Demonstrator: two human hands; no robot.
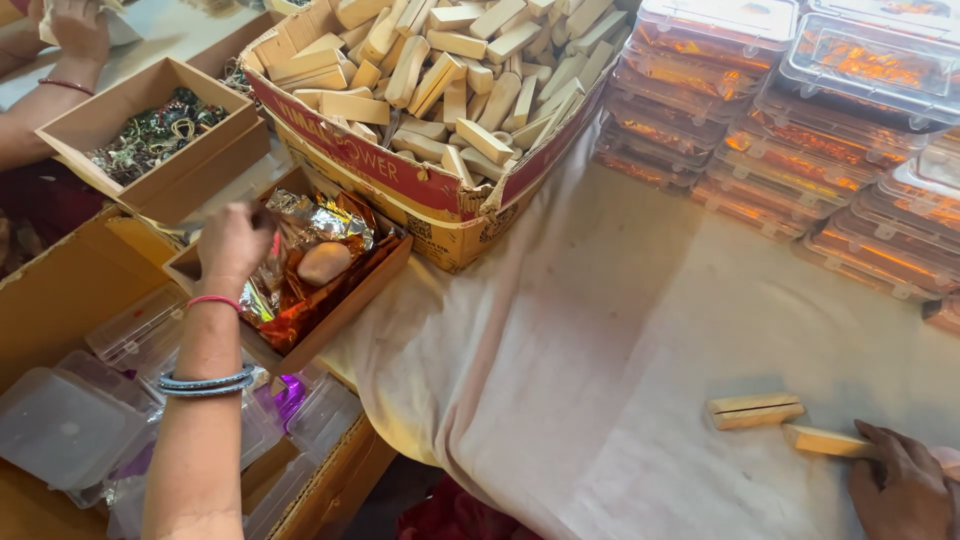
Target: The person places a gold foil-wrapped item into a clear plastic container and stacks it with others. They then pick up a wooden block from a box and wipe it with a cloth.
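The left hand [232,240] reaches into a shallow brown tray [375,275] that sits at the left edge of the cloth-covered table [620,330]; its fingers are curled together, though whether they pinch anything cannot be told, since they are blurred. The tray holds crinkled foil wrappers [310,225] in silver and orange, with a smooth pale oval piece [323,262] lying on them just beside the hand. The wrist carries a pink band and dark bangles.

The right hand [905,490] rests at the table's near right corner, fingers together and pressed on the end of a slotted wooden block [825,441]. A second slotted wooden block [755,410] lies just to its left, apart from the hand.

Behind the tray stands a large cardboard box [420,190] heaped with similar wooden blocks. Clear lidded plastic boxes [800,130] with orange contents are stacked along the far right. At the far left, another person's hand [75,30] hovers beyond an open box of bangles [150,135]. Empty clear plastic cases [70,420] lie below the table's left edge.
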